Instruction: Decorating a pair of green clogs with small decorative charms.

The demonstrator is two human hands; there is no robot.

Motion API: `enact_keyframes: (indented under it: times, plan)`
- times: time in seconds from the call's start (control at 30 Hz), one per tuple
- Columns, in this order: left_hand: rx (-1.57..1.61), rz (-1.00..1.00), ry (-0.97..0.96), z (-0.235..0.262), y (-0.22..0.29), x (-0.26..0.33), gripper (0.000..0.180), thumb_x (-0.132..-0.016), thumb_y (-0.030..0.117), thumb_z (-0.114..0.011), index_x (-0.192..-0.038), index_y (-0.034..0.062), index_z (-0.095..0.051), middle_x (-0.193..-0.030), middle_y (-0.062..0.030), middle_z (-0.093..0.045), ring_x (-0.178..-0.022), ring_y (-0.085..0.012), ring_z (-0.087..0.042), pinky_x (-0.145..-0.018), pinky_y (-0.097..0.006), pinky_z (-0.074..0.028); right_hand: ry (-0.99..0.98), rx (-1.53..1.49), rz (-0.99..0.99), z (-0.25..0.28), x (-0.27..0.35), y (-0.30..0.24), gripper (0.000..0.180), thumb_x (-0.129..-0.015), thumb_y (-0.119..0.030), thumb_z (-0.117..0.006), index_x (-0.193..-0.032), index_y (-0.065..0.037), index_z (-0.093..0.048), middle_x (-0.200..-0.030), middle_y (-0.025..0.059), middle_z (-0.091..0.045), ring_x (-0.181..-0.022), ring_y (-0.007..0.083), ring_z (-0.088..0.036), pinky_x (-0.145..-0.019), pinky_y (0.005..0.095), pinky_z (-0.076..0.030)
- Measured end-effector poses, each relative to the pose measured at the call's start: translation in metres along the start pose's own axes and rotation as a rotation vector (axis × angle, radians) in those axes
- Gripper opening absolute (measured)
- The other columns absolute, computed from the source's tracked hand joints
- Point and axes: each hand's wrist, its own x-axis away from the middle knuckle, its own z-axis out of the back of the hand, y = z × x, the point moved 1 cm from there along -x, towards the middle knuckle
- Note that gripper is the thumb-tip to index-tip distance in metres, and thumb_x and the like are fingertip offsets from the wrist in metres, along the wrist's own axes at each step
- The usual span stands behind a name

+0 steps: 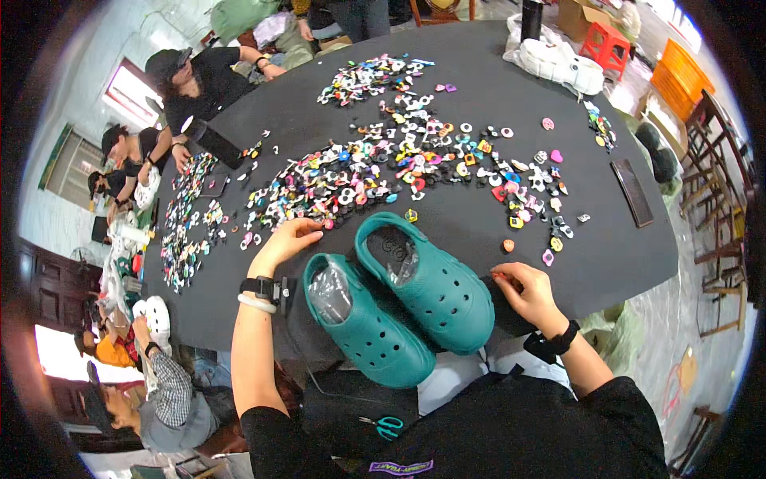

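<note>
Teal-handled scissors (388,428) lie closest to the wearer. Just beyond, two green clogs (447,307) sit side by side at the near edge of a black table (590,267), toes toward the wearer, heels away. Clear plastic (329,294) fills part of the left clog's opening. The clogs look light and springy, stiff enough to keep their shape, with a matt skin unlikely to slip; the heel rim or the sides of the toe should make the surest hold.

The left hand (294,241) rests beyond the left clog's heel, fingers bent, tips beside a small pink piece (328,224); whether they hold it, I cannot tell. The right hand (524,291) is just right of the right clog, fingers curled close together at a tiny reddish speck (500,275); again, I cannot tell whether anything is gripped.

Farther out, colourful charms (347,195) spread in loose heaps. A dark flat case (631,192) lies to the right. Co-workers (203,88) line the left side. At the far right are a white bag (562,65), a red stool (604,48) and an orange crate (681,84).
</note>
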Motion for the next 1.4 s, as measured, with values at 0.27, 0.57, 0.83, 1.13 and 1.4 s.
enact_keyframes:
  times: [0.27,0.57,0.83,1.13,1.4]
  plan:
    - [-0.395,-0.371,0.108,0.020,0.055,-0.076,0.038,-0.077,0.020,-0.069,-0.114,0.0104,-0.065,-0.113,-0.0128,-0.062,-0.107,-0.0288,-0.057,-0.093,-0.039,-0.044,0.027,-0.123,-0.071,0.002,0.000,0.004,0.015,-0.084,-0.008,-0.066,-0.098,-0.004,-0.067,-0.086,0.0109,-0.068,-0.069,0.0233,-0.066,-0.061,0.0308,-0.052]
    - [-0.421,-0.266,-0.036,0.029,0.015,-0.060,0.062,-0.066,0.002,-0.061,-0.127,0.0113,-0.053,-0.131,-0.0144,-0.051,-0.124,-0.0306,-0.047,-0.104,-0.038,-0.038,0.046,-0.118,-0.024,0.004,-0.002,0.006,0.014,-0.083,-0.005,-0.067,-0.097,-0.003,-0.066,-0.083,0.0108,-0.068,-0.064,0.0190,-0.065,-0.057,0.0281,-0.050]
    - [-0.374,-0.246,0.291,0.039,-0.034,-0.008,0.025,-0.068,-0.008,-0.056,-0.089,0.0042,-0.060,-0.102,-0.0119,-0.056,-0.099,-0.0265,-0.057,-0.082,-0.034,-0.047,0.044,-0.143,-0.015,0.003,-0.004,0.004,0.014,-0.082,-0.002,-0.066,-0.096,-0.003,-0.067,-0.081,0.0097,-0.067,-0.061,0.0165,-0.064,-0.054,0.0263,-0.049]
    - [-0.425,-0.299,0.229,0.008,-0.010,-0.033,0.043,-0.077,0.015,-0.069,-0.118,0.0075,-0.060,-0.119,-0.0136,-0.057,-0.114,-0.0322,-0.051,-0.098,-0.040,-0.039,0.043,-0.119,-0.025,0.003,-0.005,0.005,0.015,-0.082,-0.002,-0.066,-0.096,-0.002,-0.067,-0.081,0.0103,-0.067,-0.062,0.0163,-0.065,-0.056,0.0259,-0.050]
    - [-0.206,-0.324,0.077,0.004,-0.008,-0.010,0.042,-0.067,-0.005,-0.054,-0.107,0.0052,-0.061,-0.114,-0.0109,-0.053,-0.111,-0.0274,-0.050,-0.097,-0.035,-0.040,0.023,-0.109,-0.056,0.003,-0.004,0.004,0.015,-0.083,-0.004,-0.065,-0.098,-0.002,-0.067,-0.083,0.0104,-0.068,-0.064,0.0170,-0.065,-0.057,0.0266,-0.051]
